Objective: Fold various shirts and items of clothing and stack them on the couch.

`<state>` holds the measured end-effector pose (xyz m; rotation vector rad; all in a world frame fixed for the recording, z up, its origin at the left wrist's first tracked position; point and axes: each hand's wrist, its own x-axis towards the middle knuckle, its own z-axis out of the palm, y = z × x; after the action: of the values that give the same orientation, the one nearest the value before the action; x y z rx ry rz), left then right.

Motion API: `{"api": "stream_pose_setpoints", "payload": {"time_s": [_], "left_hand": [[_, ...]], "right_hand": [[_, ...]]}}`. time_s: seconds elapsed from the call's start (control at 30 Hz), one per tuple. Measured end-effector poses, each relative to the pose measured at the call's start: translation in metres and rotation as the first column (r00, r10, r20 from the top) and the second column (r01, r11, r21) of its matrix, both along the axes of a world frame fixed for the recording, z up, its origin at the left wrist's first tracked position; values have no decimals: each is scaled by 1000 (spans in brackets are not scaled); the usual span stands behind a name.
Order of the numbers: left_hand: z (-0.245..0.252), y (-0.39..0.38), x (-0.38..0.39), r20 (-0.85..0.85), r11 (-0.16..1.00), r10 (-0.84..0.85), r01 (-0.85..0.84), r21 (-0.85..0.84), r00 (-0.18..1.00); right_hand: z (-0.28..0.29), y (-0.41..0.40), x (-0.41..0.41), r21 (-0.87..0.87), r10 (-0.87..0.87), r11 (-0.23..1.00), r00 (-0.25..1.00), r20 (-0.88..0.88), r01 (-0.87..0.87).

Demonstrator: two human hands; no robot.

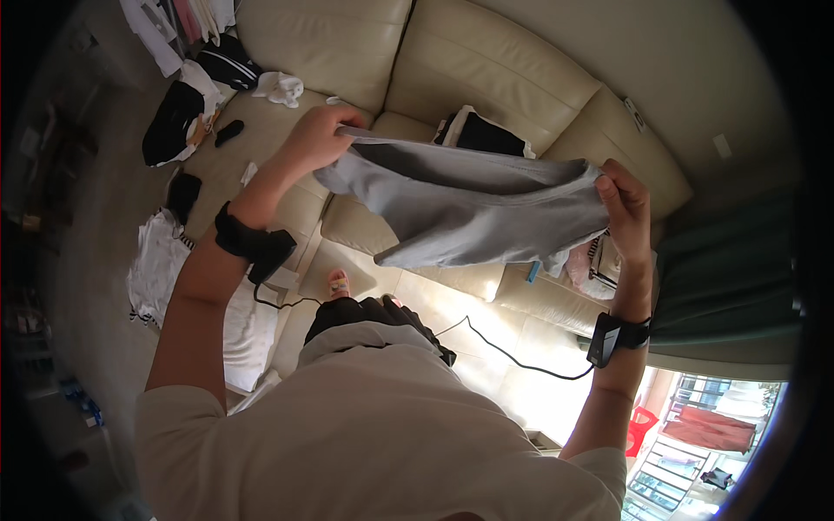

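Note:
A grey fabric garment (pixel 469 221) is stretched out in the air in front of me, its wide opening facing up. My left hand (pixel 326 133) pinches one end of the edge at the upper left. At the other end, my right hand (pixel 624 202) grips the same edge between thumb and fingers. The cloth hangs down between both hands, with a loose corner pointing to the lower left. Behind it, a folded stack of dark and white clothes (pixel 492 133) rests on the beige leather sofa (pixel 495 65), partly covered by the garment.
Black and white clothes (pixel 172 124) lie on the sofa's left part, near a white cloth (pixel 279 88). White garments (pixel 156 260) are heaped lower left. A pink clothes bundle (pixel 586 270) sits by my right wrist. Cables run from black wrist devices (pixel 606 338). A green curtain (pixel 723 273) hangs right.

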<state>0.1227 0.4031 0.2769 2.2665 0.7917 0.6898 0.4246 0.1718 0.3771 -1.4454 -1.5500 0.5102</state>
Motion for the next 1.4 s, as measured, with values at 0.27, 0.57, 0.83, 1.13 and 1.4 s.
{"api": "stream_pose_setpoints", "payload": {"time_s": [0.27, 0.57, 0.83, 1.13, 1.4], "left_hand": [[44, -4, -6, 136, 866, -142, 189, -463, 981], [91, 5, -27, 144, 552, -539, 477, -684, 830], [83, -3, -18, -329, 905, -420, 360, -227, 846], [79, -9, -9, 133, 882, -391, 412, -229, 911], [102, -17, -14, -171, 846, -529, 501, -181, 832]], "right_hand": [[-24, 8, 9, 14, -252, 968, 968, 5, 252], [-37, 26, 24, 110, -419, 904, 907, 36, 413], [-32, 28, 4, 87, -306, 950, 951, 44, 301], [-29, 18, -6, 171, -219, 968, 950, 225, 182], [-60, 20, 12, 226, -324, 930, 939, 120, 292]]}}
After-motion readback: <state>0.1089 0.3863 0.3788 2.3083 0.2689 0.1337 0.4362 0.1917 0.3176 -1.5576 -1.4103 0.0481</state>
